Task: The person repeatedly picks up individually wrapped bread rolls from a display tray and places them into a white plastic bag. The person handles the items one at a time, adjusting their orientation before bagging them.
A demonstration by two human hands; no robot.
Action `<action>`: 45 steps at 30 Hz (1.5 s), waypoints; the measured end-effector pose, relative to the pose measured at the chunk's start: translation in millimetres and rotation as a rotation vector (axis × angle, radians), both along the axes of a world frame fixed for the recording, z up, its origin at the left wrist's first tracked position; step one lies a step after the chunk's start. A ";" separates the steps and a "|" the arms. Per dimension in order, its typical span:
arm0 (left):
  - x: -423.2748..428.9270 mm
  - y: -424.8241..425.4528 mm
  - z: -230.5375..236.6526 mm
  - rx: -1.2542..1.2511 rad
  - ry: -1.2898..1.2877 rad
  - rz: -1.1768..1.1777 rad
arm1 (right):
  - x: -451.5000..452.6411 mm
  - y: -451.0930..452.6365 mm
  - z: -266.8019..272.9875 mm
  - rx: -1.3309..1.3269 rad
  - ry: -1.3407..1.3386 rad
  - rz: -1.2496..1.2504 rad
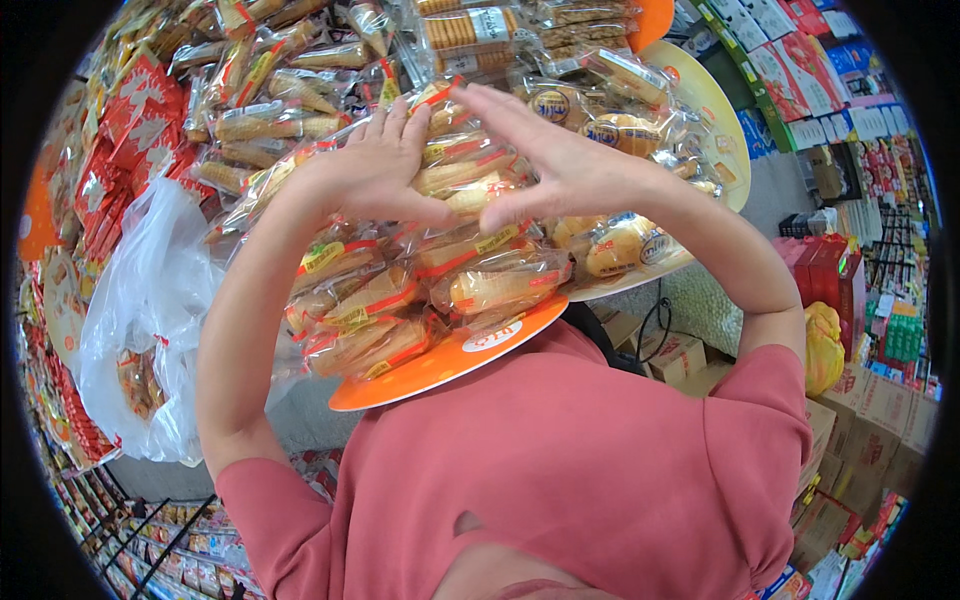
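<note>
My left hand (386, 161) lies palm down over a heap of clear-wrapped, cone-shaped pastries (457, 176), its thumb spread to the right. Opposite it, my right hand (562, 161) is spread above the same heap, with fingers pointing up-left and the thumb apart. Neither hand grips a pack; whether the palms press on the wrappers cannot be told. More wrapped pastries (360, 296) are piled nearer my body, above an orange round board (450, 360). To the right of my right hand sit wrapped bread rolls (622, 131) on a pale yellow board (727, 150).
On the left, a white plastic bag (157, 315) stands by red snack packets (142, 127). Packaged biscuits (469, 30) lie at the far side. Cardboard boxes (870, 427) and a dark cable (660, 322) are at the right. Black-framed racks (165, 540) hold packaged goods at lower left.
</note>
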State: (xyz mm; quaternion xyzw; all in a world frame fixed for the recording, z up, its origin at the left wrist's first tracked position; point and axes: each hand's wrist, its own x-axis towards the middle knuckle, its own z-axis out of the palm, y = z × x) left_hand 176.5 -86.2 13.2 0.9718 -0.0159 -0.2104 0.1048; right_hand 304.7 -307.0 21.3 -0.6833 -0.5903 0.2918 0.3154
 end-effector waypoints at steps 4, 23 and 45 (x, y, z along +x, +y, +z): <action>0.1 -1.4 2.0 -0.026 -0.012 0.002 | -11.0 -12.1 -6.0 -0.038 0.465 -0.311; -2.8 -20.2 12.5 0.052 0.029 0.082 | -30.3 19.7 -30.2 -0.026 0.575 -0.455; -0.1 -15.4 8.8 0.002 0.025 0.072 | 66.7 308.0 -24.3 -0.363 -1.191 -0.284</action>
